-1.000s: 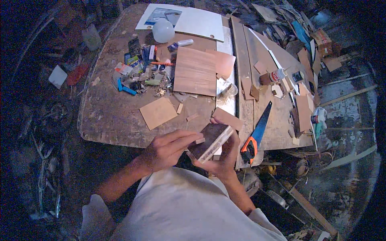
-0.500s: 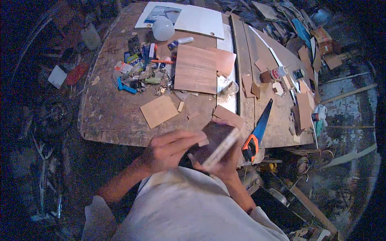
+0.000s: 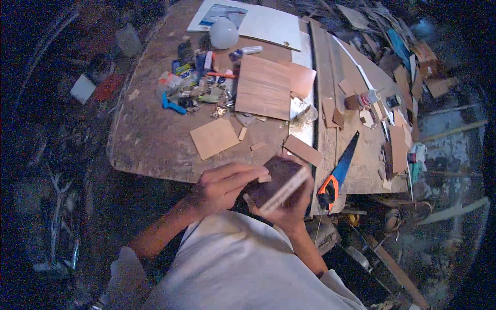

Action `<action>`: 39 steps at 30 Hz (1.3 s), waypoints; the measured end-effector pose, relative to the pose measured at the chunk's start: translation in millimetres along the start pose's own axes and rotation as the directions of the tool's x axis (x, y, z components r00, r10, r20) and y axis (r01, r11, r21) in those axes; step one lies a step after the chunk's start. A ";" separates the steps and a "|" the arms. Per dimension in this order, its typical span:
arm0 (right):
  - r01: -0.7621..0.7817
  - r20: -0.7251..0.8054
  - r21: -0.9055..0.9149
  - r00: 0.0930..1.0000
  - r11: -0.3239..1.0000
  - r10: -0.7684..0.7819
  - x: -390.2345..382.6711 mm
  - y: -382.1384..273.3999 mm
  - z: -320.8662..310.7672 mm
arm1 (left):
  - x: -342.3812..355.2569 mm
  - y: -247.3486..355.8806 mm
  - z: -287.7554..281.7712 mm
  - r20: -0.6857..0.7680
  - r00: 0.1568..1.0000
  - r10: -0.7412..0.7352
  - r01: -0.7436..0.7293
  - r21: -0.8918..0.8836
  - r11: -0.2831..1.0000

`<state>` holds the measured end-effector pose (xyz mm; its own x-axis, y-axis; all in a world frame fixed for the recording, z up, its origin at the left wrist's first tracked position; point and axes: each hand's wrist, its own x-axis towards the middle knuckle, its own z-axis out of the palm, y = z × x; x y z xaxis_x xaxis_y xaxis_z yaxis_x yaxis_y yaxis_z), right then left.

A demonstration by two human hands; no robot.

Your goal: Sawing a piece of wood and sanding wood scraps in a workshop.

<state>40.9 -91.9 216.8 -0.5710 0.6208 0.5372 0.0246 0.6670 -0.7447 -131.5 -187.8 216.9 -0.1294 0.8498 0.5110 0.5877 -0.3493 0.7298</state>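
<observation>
Close to my body, my right hand (image 3: pixel 297 206) grips a dark brown flat block (image 3: pixel 279 181) from below and from its right side. The block is tilted and shows a pale, mottled edge. My left hand (image 3: pixel 225 185) has its fingers pressed together around a small pale wood piece (image 3: pixel 265 178), held at the left part of the block's dark face. Whether the piece touches that face I cannot tell. Just right of my right hand, a handsaw (image 3: pixel 341 173) with an orange and black handle lies at the table's front edge.
On the worn wooden table (image 3: pixel 150 139) lie a reddish-brown square panel (image 3: pixel 263 88), a tan wood piece (image 3: pixel 214 138) and a heap of small hardware (image 3: pixel 204 90). A white board (image 3: pixel 268 26) carries a round white container (image 3: pixel 223 34). Wood scraps (image 3: pixel 398 150) and a glue bottle (image 3: pixel 369 97) lie right.
The whole view has shifted, so the table things appear farther right. My left hand and the small wood piece have moved slightly up along the block; both hands keep their hold.
</observation>
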 end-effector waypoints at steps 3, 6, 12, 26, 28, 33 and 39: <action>-0.066 0.031 0.052 0.997 0.996 0.065 -11.1 4.9 5.4 | -9.9 2.6 -1.0 -0.019 1.000 -0.016 0.016 0.005 1.000; -0.392 0.170 0.102 0.913 0.914 0.372 -27.6 20.6 13.0 | -16.6 12.3 -1.4 -0.069 0.996 -0.050 0.048 -0.041 0.998; -0.128 0.123 0.080 0.985 0.989 0.118 -16.2 3.2 25.9 | -29.9 8.8 -16.3 -0.048 0.984 -0.170 0.167 -0.057 0.984; -0.151 0.310 0.169 0.946 0.974 0.093 -14.2 7.4 54.2 | -53.4 11.8 -37.4 -0.132 0.963 -0.236 0.248 0.087 0.965; -0.073 0.228 0.209 0.973 0.975 0.024 -17.5 6.6 58.7 | -54.6 14.0 -41.8 -0.143 0.935 -0.325 0.336 0.058 0.940; -0.199 0.328 0.126 0.933 0.972 0.148 -21.5 19.0 64.9 | -55.7 24.4 -42.8 -0.141 0.938 -0.315 0.327 0.064 0.943; -0.144 0.222 0.242 0.971 0.960 0.089 -22.5 14.1 57.2 | -58.8 18.3 -41.8 -0.115 0.949 -0.295 0.307 0.111 0.945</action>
<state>7.2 -120.1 171.6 -0.7343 0.5710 0.3671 -0.0929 0.4512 -0.8876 -146.5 -260.7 219.2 -0.3881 0.8636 0.3218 0.6043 -0.0252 0.7964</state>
